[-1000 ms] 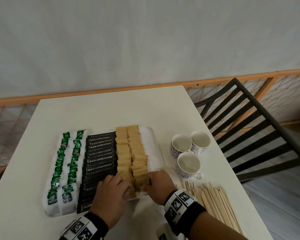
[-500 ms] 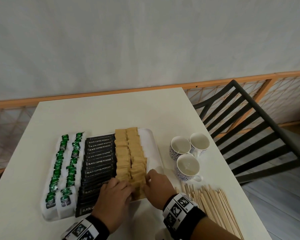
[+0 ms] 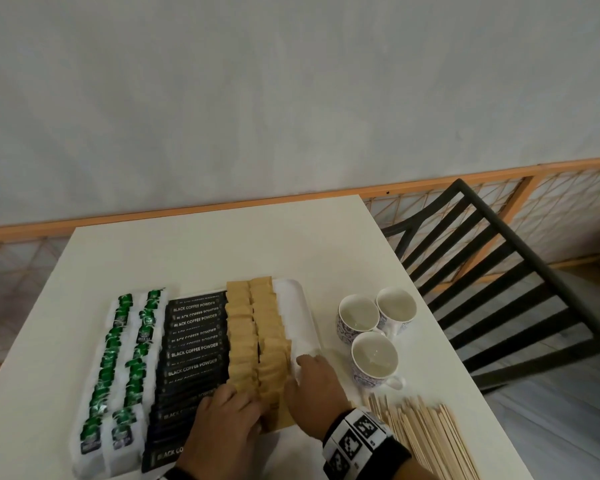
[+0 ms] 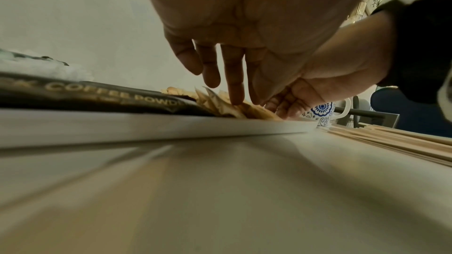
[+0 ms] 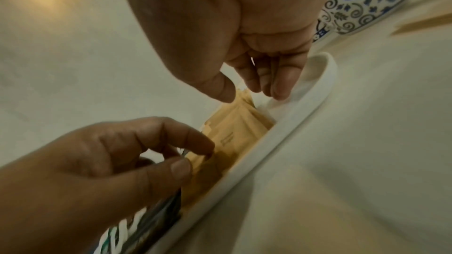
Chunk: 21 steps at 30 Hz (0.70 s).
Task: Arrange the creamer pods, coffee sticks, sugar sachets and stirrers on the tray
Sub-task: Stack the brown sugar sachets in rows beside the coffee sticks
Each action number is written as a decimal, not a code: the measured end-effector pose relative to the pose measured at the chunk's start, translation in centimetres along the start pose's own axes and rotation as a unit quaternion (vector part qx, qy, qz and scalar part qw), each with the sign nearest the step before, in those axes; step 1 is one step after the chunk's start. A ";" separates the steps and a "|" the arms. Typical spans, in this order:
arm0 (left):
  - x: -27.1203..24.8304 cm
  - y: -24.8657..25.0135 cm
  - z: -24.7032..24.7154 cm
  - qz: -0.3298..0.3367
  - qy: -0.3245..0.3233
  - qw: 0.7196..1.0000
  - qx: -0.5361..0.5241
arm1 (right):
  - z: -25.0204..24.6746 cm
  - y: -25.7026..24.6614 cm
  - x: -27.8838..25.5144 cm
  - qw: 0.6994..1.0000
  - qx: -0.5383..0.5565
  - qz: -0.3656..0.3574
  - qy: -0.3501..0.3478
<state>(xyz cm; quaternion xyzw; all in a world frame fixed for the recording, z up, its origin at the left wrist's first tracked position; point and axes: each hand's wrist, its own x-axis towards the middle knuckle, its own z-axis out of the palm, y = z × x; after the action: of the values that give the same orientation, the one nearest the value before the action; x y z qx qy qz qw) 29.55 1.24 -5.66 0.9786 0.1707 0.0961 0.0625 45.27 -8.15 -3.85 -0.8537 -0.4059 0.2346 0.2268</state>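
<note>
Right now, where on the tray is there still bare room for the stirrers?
One bare strip of the tray runs along its right rim, beside the sugar sachets. The right hand covers its near end. The rest is packed: creamer pods, coffee sticks. The stirrers lie on the table.

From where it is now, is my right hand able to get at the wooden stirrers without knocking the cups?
Probably yes. The right hand is at the tray's near right corner, the stirrers lie just right of that wrist, and the cups stand farther back.
</note>
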 end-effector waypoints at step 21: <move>1.4 -1.8 1.4 0.009 0.011 1.000 -0.014 | -0.9 -1.9 6.3 0.991 0.084 0.081 -0.071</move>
<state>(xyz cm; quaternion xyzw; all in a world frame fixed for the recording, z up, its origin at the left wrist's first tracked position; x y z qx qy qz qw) 30.56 3.24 -7.07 0.9780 0.1613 0.1100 0.0733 48.20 -2.24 -3.41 -0.8429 -0.3297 0.3452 0.2484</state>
